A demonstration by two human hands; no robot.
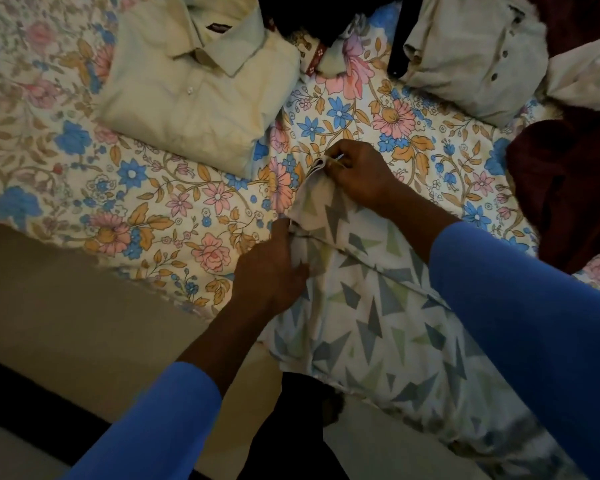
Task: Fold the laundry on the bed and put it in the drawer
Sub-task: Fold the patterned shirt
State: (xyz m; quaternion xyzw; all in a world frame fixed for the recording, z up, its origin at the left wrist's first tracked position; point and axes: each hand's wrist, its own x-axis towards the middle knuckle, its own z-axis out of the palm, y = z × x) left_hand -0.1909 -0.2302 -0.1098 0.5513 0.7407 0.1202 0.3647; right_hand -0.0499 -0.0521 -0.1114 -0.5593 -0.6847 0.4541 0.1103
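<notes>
Right hand [359, 174] pinches the print shirt [371, 306] at its far corner; left hand [272, 271] clutches the edge just below (fingers curled in); cream shirt [194, 98] lies folded up-left of both.

My right sleeve [520, 306] covers the right side of the print cloth [371, 306], whose near end blurs and runs off the bottom edge. On my left hand [271, 271] the fingertips are tucked out of sight in a fold of it. My right hand [357, 171] pinches its far corner, fingertips hidden behind the knuckles. The label [219, 28] in the cream shirt [187, 98] is too small to read. The black pile [312, 12], cut off at the top, is too dark to make out. The maroon cloth [568, 188] runs off the right edge.
</notes>
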